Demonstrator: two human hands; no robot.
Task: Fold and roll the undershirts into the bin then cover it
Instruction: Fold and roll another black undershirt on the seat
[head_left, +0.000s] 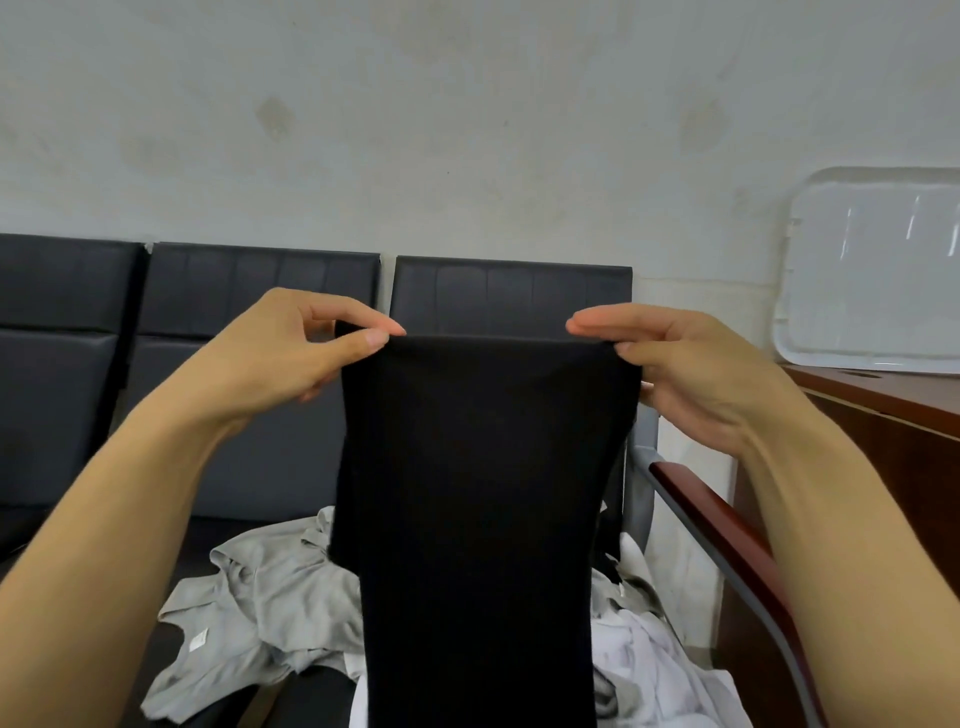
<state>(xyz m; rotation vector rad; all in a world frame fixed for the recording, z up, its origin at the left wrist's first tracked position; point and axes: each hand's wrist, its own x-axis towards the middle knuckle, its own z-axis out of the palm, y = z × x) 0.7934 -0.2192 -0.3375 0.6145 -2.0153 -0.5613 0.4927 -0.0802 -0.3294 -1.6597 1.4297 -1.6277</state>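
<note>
A black undershirt (478, 493), folded into a long strip, hangs straight down in front of me. My left hand (291, 353) pinches its top left corner between thumb and forefinger. My right hand (680, 364) pinches the top right corner, its other fingers held out straight. Below, a grey undershirt (260, 618) lies crumpled on the black seat, and white undershirts (660, 670) are heaped to its right. A clear plastic bin lid (872, 275) leans against the wall at the right. The bin itself is not in view.
A row of black padded chairs (249, 296) runs along the pale wall. A red-brown wooden armrest on a grey metal frame (727, 525) slants down at the right. A brown wooden cabinet (883, 415) stands beyond it, under the lid.
</note>
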